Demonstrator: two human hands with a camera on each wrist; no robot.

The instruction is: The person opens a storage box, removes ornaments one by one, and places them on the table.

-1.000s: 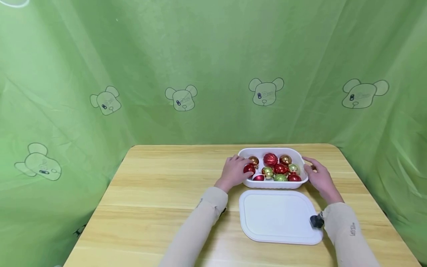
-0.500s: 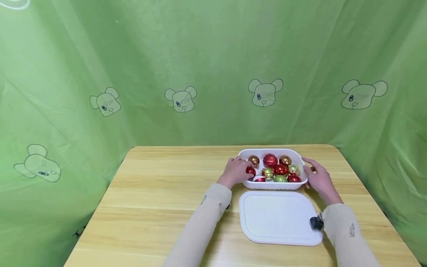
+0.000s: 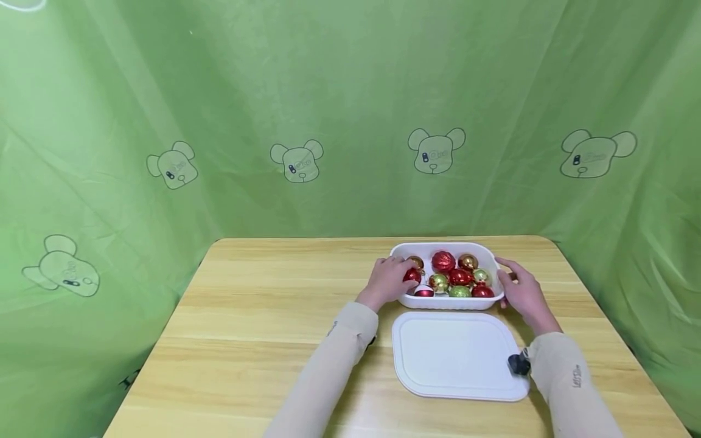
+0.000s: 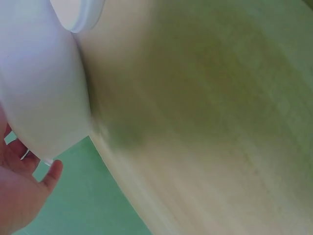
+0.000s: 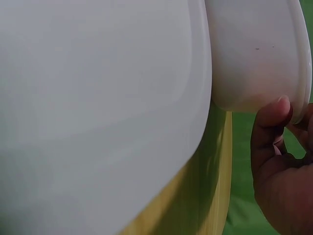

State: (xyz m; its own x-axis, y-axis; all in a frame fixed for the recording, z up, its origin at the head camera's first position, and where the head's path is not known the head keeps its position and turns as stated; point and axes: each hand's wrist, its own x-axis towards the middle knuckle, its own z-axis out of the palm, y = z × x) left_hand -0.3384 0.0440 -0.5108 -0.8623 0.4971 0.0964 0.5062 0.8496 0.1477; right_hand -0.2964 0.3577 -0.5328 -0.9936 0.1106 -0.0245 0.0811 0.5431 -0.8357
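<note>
1. I have the lidless white box (image 3: pixel 446 303) on the wooden bench (image 3: pixel 274 316), toward 4 o'clock from the middle of the head view, with the baubles inside it.
2. At the box's 9 o'clock, the left hand (image 3: pixel 387 280) reaches over the rim, its grip curled round a red bauble (image 3: pixel 412 276); I cannot tell how firmly.
3. At 3 o'clock, the right hand (image 3: pixel 523 293) pinches the box's end, thumb against the outer wall.
4. My worries: an off-centre squeeze could pop the glossy bauble into its neighbours; a tug from the right grip could skew the box; lowering that wrist could make its black device (image 3: pixel 519 364) shove the white lid (image 3: pixel 457 356), just beside the box at 6 o'clock.
5. My count: one box, one lid, ten baubles visible: four red, three green (image 3: pixel 459 292), two gold (image 3: pixel 468 261), one red-and-white (image 3: pixel 424 292). The left hand may hide more.
</note>
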